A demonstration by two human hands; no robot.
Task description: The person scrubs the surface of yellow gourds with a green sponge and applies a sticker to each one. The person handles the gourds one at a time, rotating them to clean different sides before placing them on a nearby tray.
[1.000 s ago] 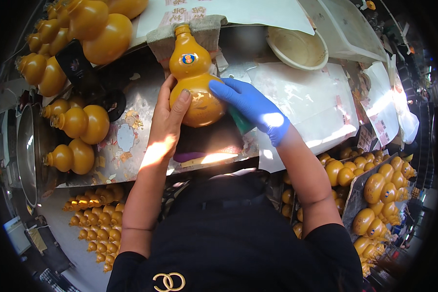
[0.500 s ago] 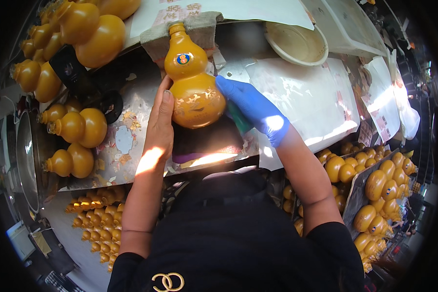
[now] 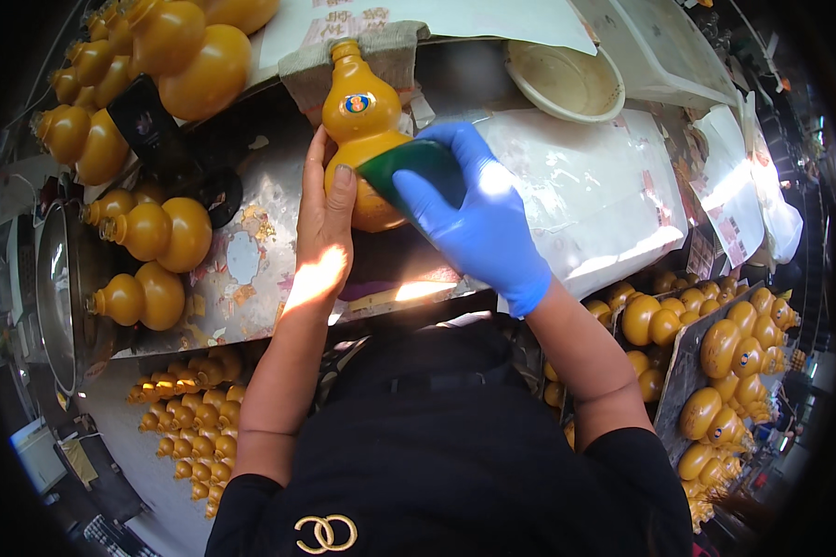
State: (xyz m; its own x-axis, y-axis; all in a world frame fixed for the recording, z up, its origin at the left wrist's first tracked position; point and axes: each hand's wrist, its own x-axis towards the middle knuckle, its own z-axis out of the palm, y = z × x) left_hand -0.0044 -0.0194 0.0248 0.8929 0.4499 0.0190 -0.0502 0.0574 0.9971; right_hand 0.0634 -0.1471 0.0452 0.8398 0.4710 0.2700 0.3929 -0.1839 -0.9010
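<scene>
A yellow gourd-shaped bottle (image 3: 362,121) lies on the bench with its neck pointing away from me, resting on a folded grey cloth (image 3: 395,60). My bare left hand (image 3: 328,200) grips the left side of its lower bulb, thumb on top. My right hand (image 3: 483,218), in a blue glove, pinches a flat dark green scraper (image 3: 416,169) between thumb and fingers. The scraper lies over the right part of the lower bulb and hides much of that surface. On the upper bulb sits a small round blue-and-orange emblem (image 3: 356,103).
More gourd bottles (image 3: 158,223) stand at the left, beside a black phone-like device on a stand (image 3: 144,125). A pale bowl (image 3: 567,84) and a translucent bin (image 3: 664,51) are at the back right. White sheets (image 3: 576,186) cover the bench's right part. Racked bottles (image 3: 720,353) fill the lower right.
My right hand has swung from the bottle's right side to over its lower bulb, bringing the green scraper onto it. The left hand and the bottle have shifted slightly right.
</scene>
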